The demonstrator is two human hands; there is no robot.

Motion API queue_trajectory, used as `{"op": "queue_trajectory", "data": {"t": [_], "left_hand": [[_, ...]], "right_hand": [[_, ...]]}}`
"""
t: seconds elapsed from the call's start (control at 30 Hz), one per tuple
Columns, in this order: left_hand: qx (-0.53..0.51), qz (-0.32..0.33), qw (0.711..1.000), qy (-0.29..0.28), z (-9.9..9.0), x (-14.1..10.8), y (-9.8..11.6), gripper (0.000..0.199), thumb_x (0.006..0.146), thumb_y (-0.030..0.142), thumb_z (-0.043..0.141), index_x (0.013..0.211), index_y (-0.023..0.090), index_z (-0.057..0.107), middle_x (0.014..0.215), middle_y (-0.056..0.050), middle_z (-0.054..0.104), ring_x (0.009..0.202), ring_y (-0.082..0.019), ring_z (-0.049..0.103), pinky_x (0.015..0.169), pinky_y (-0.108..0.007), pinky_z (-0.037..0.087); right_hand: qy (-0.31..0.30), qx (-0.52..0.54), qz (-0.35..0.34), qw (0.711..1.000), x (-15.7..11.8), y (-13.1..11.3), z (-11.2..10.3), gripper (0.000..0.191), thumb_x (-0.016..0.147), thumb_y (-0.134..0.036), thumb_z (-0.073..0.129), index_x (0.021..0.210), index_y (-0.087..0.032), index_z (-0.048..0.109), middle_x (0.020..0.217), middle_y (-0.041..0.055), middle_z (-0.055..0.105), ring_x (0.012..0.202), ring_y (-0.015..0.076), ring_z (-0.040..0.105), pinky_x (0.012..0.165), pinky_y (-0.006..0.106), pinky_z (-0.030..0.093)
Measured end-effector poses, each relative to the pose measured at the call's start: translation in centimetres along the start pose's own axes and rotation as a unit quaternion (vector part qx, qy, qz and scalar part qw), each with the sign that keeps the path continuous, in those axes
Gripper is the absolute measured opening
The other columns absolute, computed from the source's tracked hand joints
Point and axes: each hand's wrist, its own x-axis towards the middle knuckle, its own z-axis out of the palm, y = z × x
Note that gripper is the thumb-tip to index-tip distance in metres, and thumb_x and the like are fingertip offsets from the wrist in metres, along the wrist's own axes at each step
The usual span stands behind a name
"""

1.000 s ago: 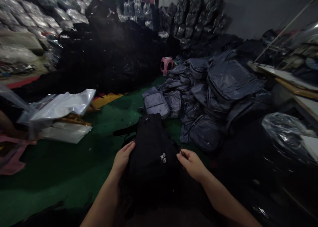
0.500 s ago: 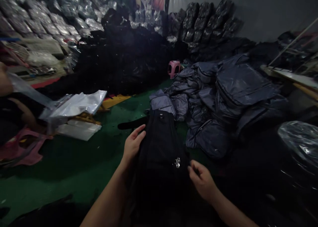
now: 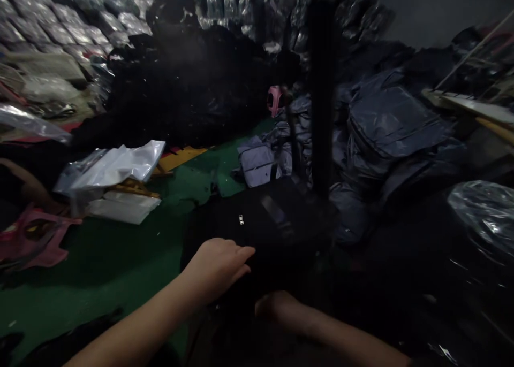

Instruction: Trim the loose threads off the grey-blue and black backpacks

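A black backpack (image 3: 257, 233) lies low in the middle of the view, with a small metal zipper pull (image 3: 241, 220) glinting on its dark surface. My left hand (image 3: 219, 265) rests flat on its near edge, fingers extended. My right hand (image 3: 277, 305) sits lower down in dim light, near the bag's near side, its fingers poorly visible. Two black straps (image 3: 323, 94) rise upright beyond the bag, in front of the pile behind it. Their lower ends are lost in shadow.
Grey-blue bags (image 3: 389, 121) are heaped to the right, beside a small pink stool (image 3: 274, 100). Left on the green floor (image 3: 100, 260) lie white plastic bags (image 3: 110, 166). A co-worker's forearm (image 3: 24, 177) shows at the left edge. Black plastic-wrapped goods (image 3: 485, 212) fill the right foreground.
The backpack has flipped or swung over, so it now lies lower and wider, with the zipper pull further left. Black straps now stand upright, and both my hands have dropped nearer the bottom of the view.
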Motion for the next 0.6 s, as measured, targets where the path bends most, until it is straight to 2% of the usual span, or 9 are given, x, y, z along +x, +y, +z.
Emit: {"op": "queue_trajectory", "data": {"t": [0.1,0.17,0.23,0.27,0.37,0.43,0.5,0.57,0.6], "left_hand": [[0.056,0.053,0.997,0.017,5.3,-2.8,-0.5,0.024,0.084,0.022,0.05,0.106,0.021,0.061,0.068,-0.002,0.064,0.064,-0.018,0.056,0.055,-0.03,0.033],[0.075,0.083,0.993,0.046,7.4,-4.3,-0.1,0.027,0.083,0.016,0.049,0.109,0.019,0.057,0.064,0.0,0.061,0.06,-0.017,0.053,0.053,-0.031,0.031],[0.086,0.105,0.988,0.077,8.4,-5.2,0.7,0.027,0.084,0.014,0.048,0.109,0.018,0.055,0.063,0.001,0.059,0.058,-0.016,0.051,0.052,-0.031,0.03],[0.089,0.112,0.986,0.09,8.6,-5.5,1.1,0.024,0.085,0.014,0.047,0.107,0.018,0.055,0.063,0.002,0.059,0.058,-0.015,0.05,0.052,-0.031,0.03],[0.083,0.11,0.983,0.12,9.2,-6.1,2.0,0.014,0.086,0.013,0.046,0.093,0.019,0.056,0.062,0.002,0.057,0.057,-0.014,0.048,0.051,-0.031,0.029],[0.067,0.084,0.986,0.131,9.7,-6.5,2.4,0.01,0.085,0.014,0.049,0.08,0.02,0.055,0.059,0.003,0.055,0.056,-0.013,0.047,0.052,-0.031,0.028],[0.038,0.039,0.988,0.144,10.3,-7.2,2.9,0.016,0.085,0.017,0.052,0.068,0.02,0.052,0.057,0.004,0.054,0.055,-0.013,0.048,0.053,-0.03,0.029],[-0.016,-0.044,0.99,0.133,10.5,-8.2,3.3,0.02,0.085,0.026,0.053,0.066,0.02,0.051,0.059,0.003,0.057,0.056,-0.013,0.051,0.055,-0.028,0.032],[-0.052,-0.107,0.987,0.109,10.3,-8.7,3.5,0.021,0.087,0.031,0.051,0.068,0.02,0.052,0.061,0.002,0.059,0.058,-0.013,0.053,0.056,-0.027,0.034]], "right_hand": [[-0.025,-0.137,-0.073,0.988,-1.4,-0.1,-1.3,0.008,0.074,-0.027,0.063,0.075,-0.019,0.066,0.071,-0.0004,0.064,0.06,0.012,0.055,0.058,0.022,0.04],[0.036,-0.218,-0.151,0.964,-1.7,-0.6,-2.2,0.01,0.08,-0.025,0.057,0.083,-0.019,0.064,0.075,0.0011,0.064,0.064,0.0118,0.056,0.06,0.022,0.041],[0.114,-0.273,-0.191,0.936,-1.3,-1.3,-3.1,0.017,0.081,-0.022,0.055,0.096,-0.02,0.062,0.086,0.0038,0.064,0.073,0.0131,0.058,0.066,0.023,0.043],[0.13,-0.306,-0.191,0.923,-1.0,-1.5,-3.4,0.022,0.081,-0.019,0.054,0.102,-0.021,0.061,0.092,0.0045,0.063,0.077,0.0137,0.059,0.068,0.024,0.043],[0.078,-0.41,-0.147,0.897,0.0,-1.9,-4.1,0.026,0.075,-0.012,0.054,0.098,-0.023,0.061,0.094,0.002,0.061,0.073,0.0131,0.058,0.064,0.023,0.041],[0.028,-0.448,-0.118,0.886,0.4,-1.8,-4.2,0.026,0.07,-0.009,0.053,0.092,-0.022,0.061,0.09,0.0003,0.06,0.069,0.0125,0.056,0.06,0.023,0.038],[-0.003,-0.463,-0.106,0.88,0.5,-1.4,-4.0,0.026,0.069,-0.009,0.052,0.09,-0.021,0.06,0.088,-0.0001,0.06,0.069,0.0126,0.056,0.058,0.023,0.037],[-0.027,-0.464,-0.105,0.879,0.6,-1.0,-3.7,0.024,0.068,-0.011,0.052,0.089,-0.021,0.06,0.086,-0.0002,0.06,0.069,0.0128,0.056,0.058,0.023,0.036],[-0.036,-0.462,-0.105,0.88,0.7,-0.9,-3.5,0.021,0.069,-0.013,0.052,0.087,-0.021,0.06,0.085,-0.0003,0.06,0.068,0.0128,0.056,0.058,0.023,0.035]]}}
